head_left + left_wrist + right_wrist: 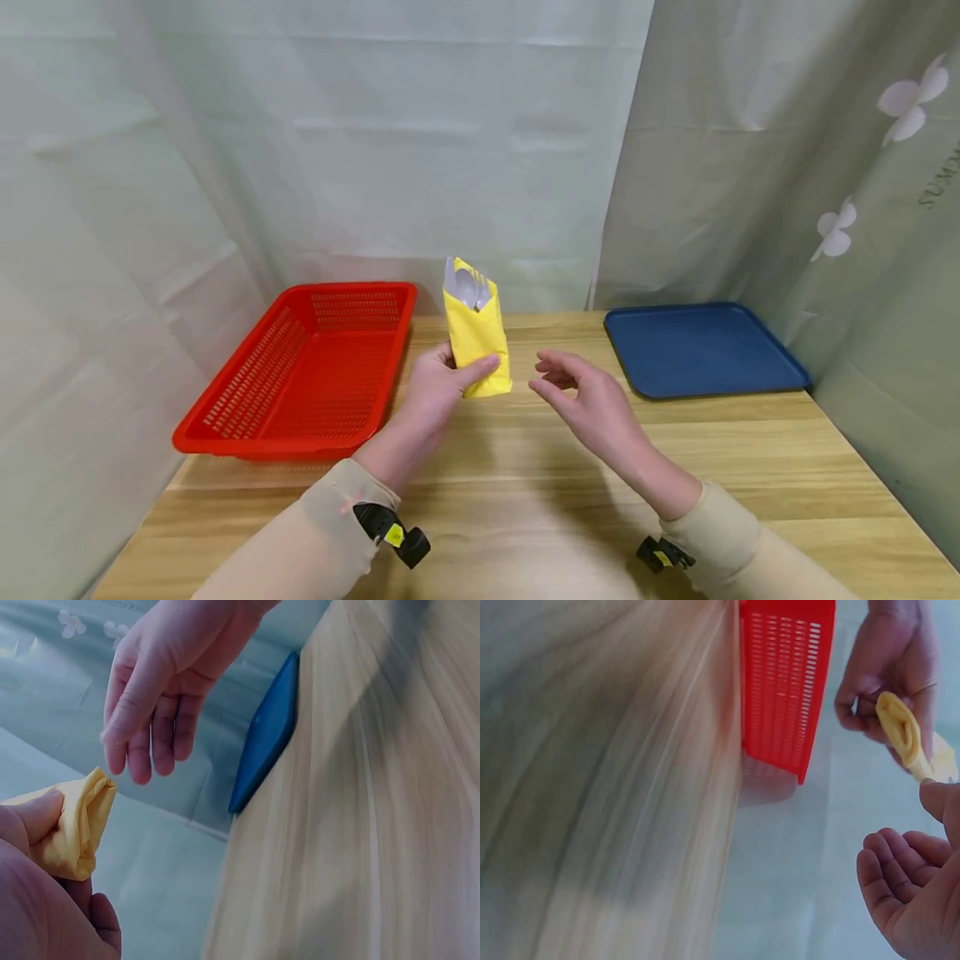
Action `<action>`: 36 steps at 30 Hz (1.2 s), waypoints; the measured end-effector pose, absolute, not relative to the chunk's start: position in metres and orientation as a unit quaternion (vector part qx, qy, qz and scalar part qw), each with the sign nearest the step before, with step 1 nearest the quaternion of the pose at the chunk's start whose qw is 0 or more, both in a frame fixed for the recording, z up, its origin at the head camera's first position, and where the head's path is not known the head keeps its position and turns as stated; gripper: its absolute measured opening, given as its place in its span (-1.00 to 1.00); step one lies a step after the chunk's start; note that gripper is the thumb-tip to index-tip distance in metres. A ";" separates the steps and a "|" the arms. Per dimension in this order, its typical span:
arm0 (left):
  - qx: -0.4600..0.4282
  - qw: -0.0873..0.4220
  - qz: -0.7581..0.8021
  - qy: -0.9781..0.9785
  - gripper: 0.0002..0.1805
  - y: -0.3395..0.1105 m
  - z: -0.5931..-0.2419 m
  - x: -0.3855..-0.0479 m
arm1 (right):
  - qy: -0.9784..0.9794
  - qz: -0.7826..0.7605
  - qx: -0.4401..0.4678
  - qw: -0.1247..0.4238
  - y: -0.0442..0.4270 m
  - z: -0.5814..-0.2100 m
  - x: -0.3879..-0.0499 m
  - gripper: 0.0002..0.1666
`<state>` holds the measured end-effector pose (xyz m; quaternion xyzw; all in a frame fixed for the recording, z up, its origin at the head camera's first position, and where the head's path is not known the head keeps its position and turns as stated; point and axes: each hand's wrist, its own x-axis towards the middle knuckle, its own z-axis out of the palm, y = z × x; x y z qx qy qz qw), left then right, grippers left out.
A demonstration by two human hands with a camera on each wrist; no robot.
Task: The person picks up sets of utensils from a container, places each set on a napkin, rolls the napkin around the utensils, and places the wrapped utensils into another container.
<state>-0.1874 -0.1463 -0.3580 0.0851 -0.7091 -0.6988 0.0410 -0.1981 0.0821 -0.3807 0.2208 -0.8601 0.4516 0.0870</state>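
Observation:
My left hand (437,385) grips a folded yellow napkin pouch (477,337) by its lower part, thumb across the front. Out of the pouch's top stick a grey plastic spoon (467,286), a fork (483,293) and a knife (449,273). In the left wrist view the folded lower end of the napkin (84,825) shows beyond the thumb. My right hand (592,400) hovers to the right of the pouch, apart from it, fingers loosely bent with nothing between them. The right wrist view shows the right hand (919,892) with its palm partly turned up.
A red perforated plastic basket (388,367) stands on the left of the wooden table (525,517). At the back right lies a blue tray (705,350). Pale curtains (420,150) hang close behind the table and along both sides.

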 end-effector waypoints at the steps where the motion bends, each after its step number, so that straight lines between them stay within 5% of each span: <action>1: 0.085 0.036 -0.695 -0.713 -0.49 -0.150 -0.355 -0.186 | -0.862 0.439 0.233 0.096 0.081 -0.380 -0.199 -0.40; 18: 0.101 0.030 -0.612 -0.784 -0.46 -0.206 -0.328 -0.166 | -0.855 0.273 0.397 0.193 0.042 -0.382 -0.206 -0.41; 36: 0.133 0.011 -0.544 -0.828 -0.31 -0.266 -0.309 -0.162 | -0.789 0.170 0.557 0.194 -0.016 -0.385 -0.205 -0.20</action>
